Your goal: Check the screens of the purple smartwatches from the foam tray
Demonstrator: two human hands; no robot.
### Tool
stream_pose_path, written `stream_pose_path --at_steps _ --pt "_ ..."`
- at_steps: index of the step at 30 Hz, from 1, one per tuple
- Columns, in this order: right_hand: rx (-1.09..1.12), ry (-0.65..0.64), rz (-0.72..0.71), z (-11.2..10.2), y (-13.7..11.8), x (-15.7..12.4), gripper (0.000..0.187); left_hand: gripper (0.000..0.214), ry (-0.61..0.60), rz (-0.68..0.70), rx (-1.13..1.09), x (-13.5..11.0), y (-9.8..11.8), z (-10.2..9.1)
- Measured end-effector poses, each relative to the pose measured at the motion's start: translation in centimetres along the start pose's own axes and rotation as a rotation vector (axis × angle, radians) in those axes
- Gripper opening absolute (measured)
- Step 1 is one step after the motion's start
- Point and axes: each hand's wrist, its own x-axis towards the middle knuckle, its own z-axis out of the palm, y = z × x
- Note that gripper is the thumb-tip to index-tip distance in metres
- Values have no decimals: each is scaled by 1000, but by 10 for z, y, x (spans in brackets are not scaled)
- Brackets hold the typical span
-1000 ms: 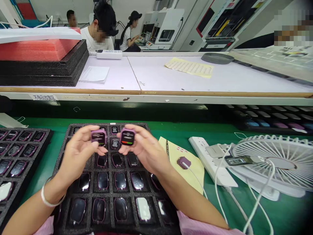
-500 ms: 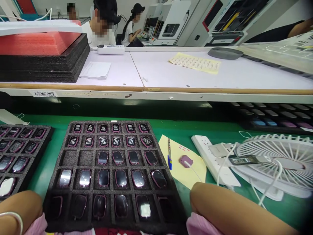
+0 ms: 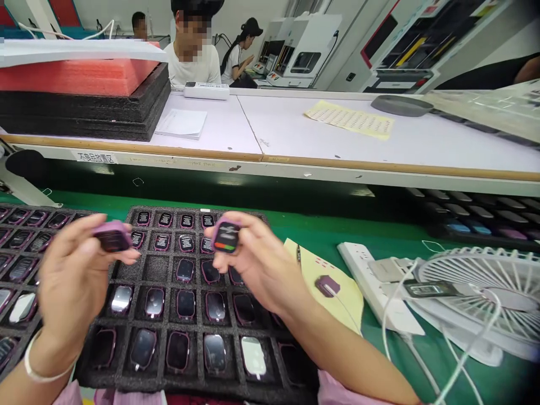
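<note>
Above the black foam tray (image 3: pixel 164 332), each of my hands holds a purple-cased smartwatch body without a strap. My left hand (image 3: pixel 71 275) grips one watch (image 3: pixel 113 239) between thumb and fingers, its screen dark and slightly blurred. In my right hand (image 3: pixel 261 264) is another watch (image 3: pixel 226 237), its screen lit with a red, orange and green band. Rows of similar watches fill most of the tray's compartments. One bare compartment (image 3: pixel 156 269) shows in the third row; my left hand and its watch cover part of the rows beside it.
A second watch tray (image 3: pixel 19 247) lies at the left. To the right are a yellow sheet (image 3: pixel 341 304) with a purple charger puck (image 3: pixel 327 286), a pen, a power strip (image 3: pixel 358 256) and a white fan (image 3: pixel 498 281). A shelf (image 3: pixel 270 135) with foam stacks (image 3: pixel 97 84) runs behind; people sit beyond.
Both hands have come up from the bottom edge into view over the tray, each with a watch in it. The view has shifted slightly, and the person opposite has raised their head.
</note>
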Motion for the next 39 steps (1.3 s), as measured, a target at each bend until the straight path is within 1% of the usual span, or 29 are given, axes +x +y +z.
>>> stream_pose_path --at_steps 2,3,4,6,10,13,15,18,20,22,23,24,25,28,30,33,35,37,39 --pt "81 -82 153 10 15 15 36 30 -69 -157 33 8 -20 4" --pt "87 -115 215 13 24 20 40 31 -107 -236 58 9 -29 3" --pt "66 -136 252 16 32 25 41 33 -136 -294 85 8 -37 2" --pt "6 -151 272 19 46 29 40 34 -177 -336 138 3 -49 -4" --pt "-37 -186 309 23 62 31 34 36 -283 -366 212 -2 -59 -15" --pt "18 -212 367 26 67 31 35 50 -356 -397 200 0 -61 -24" --pt "55 -228 405 28 70 32 41 59 -411 -433 197 2 -65 -32" --pt "55 -271 421 29 78 32 60 64 -484 -464 246 5 -73 -48" --pt "14 -316 425 29 84 32 69 62 -527 -414 377 7 -78 -60" --pt "-66 -382 429 29 91 33 67 58 -551 -295 608 11 -81 -70" --pt "-144 -415 407 29 94 33 63 56 -556 -229 729 13 -83 -74" --pt "-261 -444 356 30 96 34 57 55 -562 -171 833 15 -83 -77" --pt "-410 -467 272 32 98 35 53 54 -572 -124 909 17 -84 -79" --pt "-933 -484 -54 40 99 39 46 53 -646 -42 1019 22 -85 -83" --pt "-1185 -452 -183 48 100 43 44 51 -691 -15 1078 24 -87 -84" --pt "-1364 -405 -221 58 104 46 43 53 -705 25 1168 25 -87 -88" --pt "-1417 -401 -233 61 104 44 48 57 -682 84 1208 24 -84 -88" --pt "-1457 -384 -271 57 96 41 54 60 -652 149 1232 23 -78 -85" --pt "-1487 -334 -322 47 81 38 51 56 -653 182 1229 23 -70 -75"
